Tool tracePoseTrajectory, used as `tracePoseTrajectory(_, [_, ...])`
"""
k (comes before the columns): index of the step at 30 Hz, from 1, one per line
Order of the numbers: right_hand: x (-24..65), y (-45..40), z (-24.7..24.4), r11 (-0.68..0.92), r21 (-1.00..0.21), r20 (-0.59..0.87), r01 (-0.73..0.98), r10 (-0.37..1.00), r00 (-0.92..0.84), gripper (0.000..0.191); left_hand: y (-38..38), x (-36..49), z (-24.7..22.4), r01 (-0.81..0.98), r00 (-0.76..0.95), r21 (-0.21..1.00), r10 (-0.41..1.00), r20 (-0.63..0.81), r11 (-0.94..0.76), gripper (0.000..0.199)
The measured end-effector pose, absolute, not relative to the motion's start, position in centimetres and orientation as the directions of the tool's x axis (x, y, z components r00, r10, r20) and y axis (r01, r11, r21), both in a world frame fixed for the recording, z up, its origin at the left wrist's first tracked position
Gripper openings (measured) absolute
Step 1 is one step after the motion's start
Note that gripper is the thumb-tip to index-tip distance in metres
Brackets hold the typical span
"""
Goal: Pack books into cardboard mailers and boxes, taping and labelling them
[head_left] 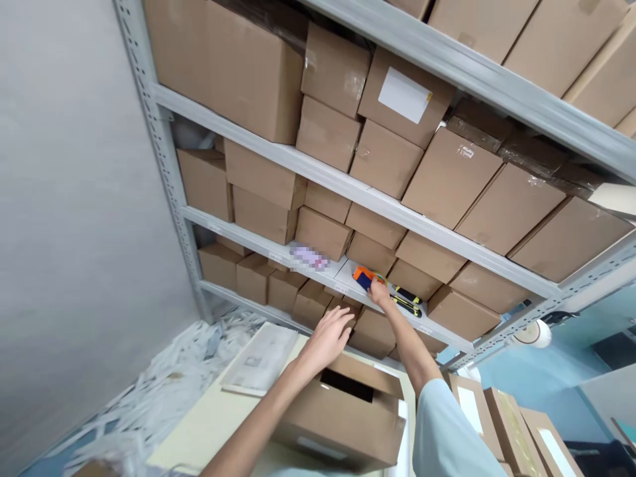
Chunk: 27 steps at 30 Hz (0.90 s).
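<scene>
My right hand [379, 292] reaches to a shelf and is closed on an orange and dark blue tape dispenser [363, 277]. Just right of it, black and yellow utility knives [408, 305] lie on the same shelf board. My left hand [330, 336] is held out with its fingers spread and nothing in it. Below, a cardboard box [342, 419] stands on the table; a dark gap shows between its top flaps.
Metal shelving [283, 154] packed with brown cartons [387, 158] fills the view ahead. A flat whitish package [261, 358] lies on the pale table [199, 437]. White paper strips [163, 377] are heaped at the left. More cartons [511, 424] stand at the right.
</scene>
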State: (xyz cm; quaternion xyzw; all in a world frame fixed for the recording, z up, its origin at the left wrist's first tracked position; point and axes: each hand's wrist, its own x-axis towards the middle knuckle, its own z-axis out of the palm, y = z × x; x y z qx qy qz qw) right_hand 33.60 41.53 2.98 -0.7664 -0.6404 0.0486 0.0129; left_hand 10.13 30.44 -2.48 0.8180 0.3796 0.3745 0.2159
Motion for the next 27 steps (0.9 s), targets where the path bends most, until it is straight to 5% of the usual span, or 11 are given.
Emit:
tracePoseTrajectory(3, [34.2, 40.0, 3.2, -0.173, -0.152, -0.035, 0.973, 0.985, 0.170, 0.052, 29.2, 8.7, -2.3, 0.384, 0.311, 0.749, 0.840, 0.445, -0.539, 0.037])
tracePoseTrajectory(5, [34.3, 37.5, 3.2, -0.097, -0.346, 0.065, 0.933, 0.990, 0.127, 0.049, 28.1, 8.4, -1.9, 0.286, 0.207, 0.835, 0.881, 0.424, -0.469, 0.035])
tracePoseTrajectory(8, [33.2, 31.6, 3.2, 0.204, -0.766, 0.316, 0.610, 0.945, 0.080, 0.041, 26.2, 8.8, -0.5, 0.115, 0.095, 0.909, 0.916, 0.390, -0.399, 0.032])
tracePoseTrajectory(10, [31.6, 27.2, 3.4, 0.314, -0.864, 0.376, 0.393, 0.922, 0.090, 0.041, 24.8, 9.3, 1.0, 0.050, 0.072, 0.910, 0.910, 0.407, -0.411, 0.029])
tracePoseTrajectory(18, [25.6, 18.6, 5.5, 0.262, -0.910, 0.327, 0.323, 0.930, 0.167, 0.048, 21.1, 8.4, 4.5, 0.065, 0.119, 0.842, 0.842, 0.526, -0.535, 0.009])
tracePoseTrajectory(27, [23.2, 16.4, 5.3, 0.160, -0.915, 0.166, 0.371, 0.986, -0.017, 0.057, 19.3, 3.2, 3.4, 0.100, 0.211, 0.827, 0.824, 0.526, -0.554, 0.013])
